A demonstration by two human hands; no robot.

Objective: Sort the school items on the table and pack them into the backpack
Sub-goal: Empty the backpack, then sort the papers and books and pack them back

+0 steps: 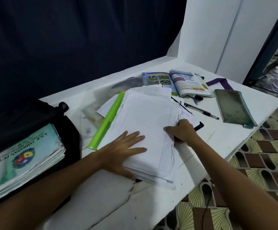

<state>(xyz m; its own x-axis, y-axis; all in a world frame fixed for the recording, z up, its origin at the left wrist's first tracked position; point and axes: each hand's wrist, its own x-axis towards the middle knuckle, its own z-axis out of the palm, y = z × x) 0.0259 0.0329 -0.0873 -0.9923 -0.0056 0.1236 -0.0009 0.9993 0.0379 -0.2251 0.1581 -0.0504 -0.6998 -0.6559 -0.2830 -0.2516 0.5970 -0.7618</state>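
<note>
A thick stack of lined loose paper (150,123) lies in the middle of the white table (111,200). My left hand (123,151) rests flat on the stack's near left part, fingers spread. At the stack's right edge, my right hand (181,131) grips the sheets, thumb on top and fingers curled under. A black backpack (35,117) stands open at the left with a pile of school exercise books (24,156) in its mouth. A green-edged clear folder (106,120) sits left of the stack.
An open textbook (178,83) lies at the back, with a purple ribbon (218,83) beside it. A grey pencil case (234,107) and a black pen (201,111) are on the right. The table's edge drops to patterned floor tiles on the right.
</note>
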